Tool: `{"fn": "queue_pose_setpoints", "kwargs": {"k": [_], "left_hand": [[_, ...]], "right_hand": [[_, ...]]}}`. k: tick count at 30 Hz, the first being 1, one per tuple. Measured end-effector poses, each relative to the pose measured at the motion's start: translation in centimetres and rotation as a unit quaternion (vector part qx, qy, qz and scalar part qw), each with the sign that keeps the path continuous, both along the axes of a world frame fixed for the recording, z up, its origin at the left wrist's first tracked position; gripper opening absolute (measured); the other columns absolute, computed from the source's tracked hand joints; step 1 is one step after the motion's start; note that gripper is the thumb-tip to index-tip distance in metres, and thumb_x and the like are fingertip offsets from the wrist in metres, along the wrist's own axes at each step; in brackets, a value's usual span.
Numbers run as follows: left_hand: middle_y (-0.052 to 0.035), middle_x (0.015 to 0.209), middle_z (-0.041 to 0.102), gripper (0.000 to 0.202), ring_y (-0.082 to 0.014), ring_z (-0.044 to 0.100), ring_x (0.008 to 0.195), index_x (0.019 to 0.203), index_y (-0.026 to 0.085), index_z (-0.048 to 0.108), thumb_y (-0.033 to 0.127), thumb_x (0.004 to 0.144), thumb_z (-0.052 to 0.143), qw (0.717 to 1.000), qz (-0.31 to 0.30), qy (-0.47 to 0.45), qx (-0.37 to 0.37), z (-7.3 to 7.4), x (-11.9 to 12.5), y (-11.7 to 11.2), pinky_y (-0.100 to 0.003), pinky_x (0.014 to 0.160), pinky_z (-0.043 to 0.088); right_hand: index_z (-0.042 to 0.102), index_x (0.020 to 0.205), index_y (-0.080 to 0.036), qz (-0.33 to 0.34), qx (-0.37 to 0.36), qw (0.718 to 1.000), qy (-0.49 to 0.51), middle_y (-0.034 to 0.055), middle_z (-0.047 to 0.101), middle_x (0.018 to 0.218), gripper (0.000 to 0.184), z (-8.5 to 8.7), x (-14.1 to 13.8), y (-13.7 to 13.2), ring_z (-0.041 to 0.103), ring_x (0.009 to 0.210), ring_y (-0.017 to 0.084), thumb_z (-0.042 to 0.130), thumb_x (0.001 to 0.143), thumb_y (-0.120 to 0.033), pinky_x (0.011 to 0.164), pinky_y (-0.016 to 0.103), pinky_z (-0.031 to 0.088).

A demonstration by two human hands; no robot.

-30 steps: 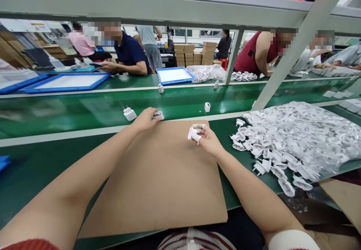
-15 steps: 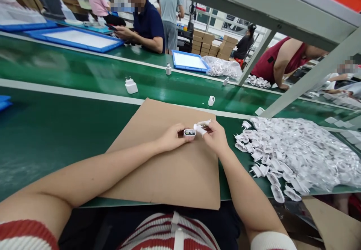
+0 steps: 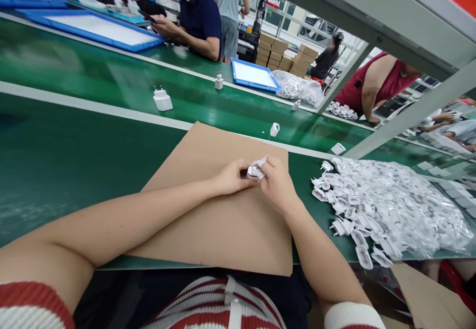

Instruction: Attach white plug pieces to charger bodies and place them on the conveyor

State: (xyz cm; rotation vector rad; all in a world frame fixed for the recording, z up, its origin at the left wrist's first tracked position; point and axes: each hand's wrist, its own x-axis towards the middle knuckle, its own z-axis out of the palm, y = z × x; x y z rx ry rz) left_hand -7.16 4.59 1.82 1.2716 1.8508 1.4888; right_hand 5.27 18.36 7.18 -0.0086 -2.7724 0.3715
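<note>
My left hand (image 3: 235, 176) is closed around a white charger housing (image 3: 253, 172) above a sheet of brown cardboard (image 3: 208, 230). Fingers of my right hand (image 3: 275, 178) pinch a white plug cover (image 3: 261, 162) with finger cots on at least some fingertips, pressed against the housing's open end. The two white parts touch; whether they are fully joined is hidden by the fingers. Right of the cardboard lies a heap of loose white plug covers (image 3: 357, 220), partly spilling from a clear plastic bag (image 3: 416, 205).
Beyond the cardboard runs a green conveyor belt (image 3: 122, 91) carrying several white chargers, among them one charger (image 3: 162, 100) on the left. A slanting metal post (image 3: 401, 111) rises at right. Across the belt, a person in dark blue (image 3: 201, 22) holds a phone beside blue trays (image 3: 104, 27).
My right hand has moved left and brought the plug cover onto the housing's open end. Earlier the two were apart. The view has shifted slightly, and the belt's chargers sit a little further left.
</note>
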Motion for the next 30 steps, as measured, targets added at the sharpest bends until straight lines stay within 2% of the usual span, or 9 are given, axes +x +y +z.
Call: {"fn": "queue_pose_setpoints", "kwargs": {"k": [9,14,18,21,25,28,30], "left_hand": [[-0.0036,0.083,0.065,0.034,-0.0215,0.063,0.08,0.082,0.015,0.07,0.047,0.074,0.08,1.0,0.005,0.006,0.001,-0.1,-0.1,0.1,-0.032,0.071,0.046],[-0.0029,0.081,0.065,0.033,-0.0212,0.062,0.078,0.079,0.016,0.069,0.047,0.072,0.079,1.0,0.024,0.009,-0.011,0.2,0.3,-0.1,-0.031,0.069,0.046],[-0.0036,0.08,0.065,0.034,-0.0222,0.063,0.077,0.078,0.016,0.069,0.048,0.074,0.075,0.999,0.029,0.029,-0.024,0.3,0.5,-0.1,-0.032,0.069,0.047],[-0.0055,0.083,0.068,0.034,-0.025,0.065,0.08,0.084,0.016,0.069,0.05,0.078,0.07,0.996,0.04,0.075,-0.032,0.3,1.1,-0.2,-0.036,0.075,0.051],[-0.0118,0.104,0.073,0.037,-0.0301,0.068,0.1,0.103,0.018,0.067,0.051,0.09,0.056,0.982,0.067,0.177,0.008,0.0,2.3,-1.1,-0.042,0.09,0.054],[-0.0106,0.092,0.073,0.038,-0.0304,0.069,0.088,0.093,0.021,0.065,0.052,0.099,0.043,0.964,0.07,0.255,-0.031,-0.7,2.1,-1.6,-0.043,0.08,0.056],[-0.0099,0.087,0.073,0.041,-0.0304,0.07,0.084,0.089,0.023,0.064,0.053,0.101,0.04,0.95,0.065,0.302,-0.042,-1.2,1.5,-1.5,-0.041,0.074,0.056]], "right_hand": [[0.064,0.081,-0.018,0.012,0.012,1.0,-0.009,0.005,0.051,0.088,0.027,0.1,-0.4,0.0,0.044,0.084,0.021,0.047,0.074,0.003,0.073,0.031,0.035],[0.065,0.075,-0.017,-0.039,0.016,0.998,-0.046,0.0038,0.051,0.083,0.023,1.0,-0.6,-0.7,0.043,0.077,0.019,0.051,0.072,0.001,0.065,0.03,0.028],[0.07,0.08,-0.017,-0.089,0.017,0.992,-0.09,0.0042,0.057,0.086,0.023,1.8,-0.6,-1.5,0.046,0.075,0.018,0.054,0.076,-0.002,0.062,0.031,0.025],[0.075,0.092,-0.019,-0.11,0.018,0.989,-0.093,0.0053,0.063,0.095,0.026,2.0,-0.2,-1.8,0.053,0.083,0.019,0.055,0.081,-0.006,0.063,0.03,0.029],[0.077,0.105,-0.02,-0.106,0.016,0.991,-0.079,0.0055,0.069,0.101,0.028,1.9,0.9,-2.0,0.061,0.092,0.02,0.057,0.088,-0.012,0.072,0.03,0.038],[0.076,0.114,-0.025,-0.085,0.023,0.993,-0.077,0.0035,0.071,0.104,0.028,1.8,1.3,-1.8,0.064,0.093,0.02,0.062,0.09,-0.02,0.074,0.031,0.04],[0.076,0.111,-0.024,-0.085,0.038,0.993,-0.079,0.0036,0.072,0.103,0.024,1.5,1.2,-1.6,0.065,0.093,0.021,0.066,0.09,-0.028,0.072,0.031,0.04]]}}
